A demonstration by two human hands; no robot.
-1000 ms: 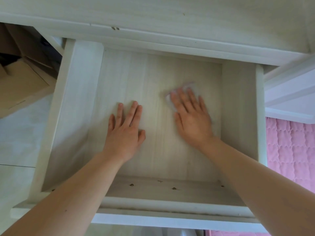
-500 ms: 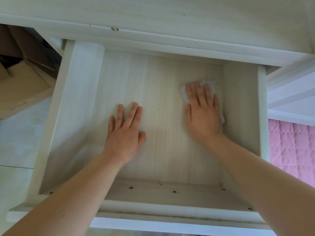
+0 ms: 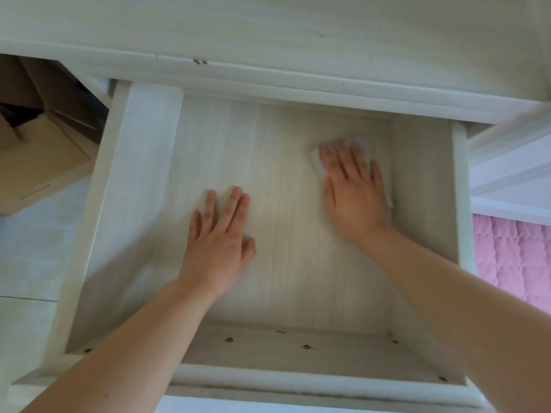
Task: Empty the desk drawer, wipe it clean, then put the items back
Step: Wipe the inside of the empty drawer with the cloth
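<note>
Head view is showing me pressing a white wipe [image 3: 356, 144] with my flat right hand [image 3: 356, 201] in the emptied drawer [image 3: 426, 189], left hand [image 3: 219, 242] splayed, items awaiting return.

Drawer [image 3: 140, 204] pulled out from desk [image 3: 268, 28]. On its floor: left hand [image 3: 219, 242] flat near centre; white cloth [image 3: 354, 144] near right wall, under right hand [image 3: 354, 192].

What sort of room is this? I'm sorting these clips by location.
Probably a bedroom: a pale whitewashed wooden desk drawer stands pulled open, a pink quilted bedcover lies at right, and brown cardboard boxes sit at left.
</note>
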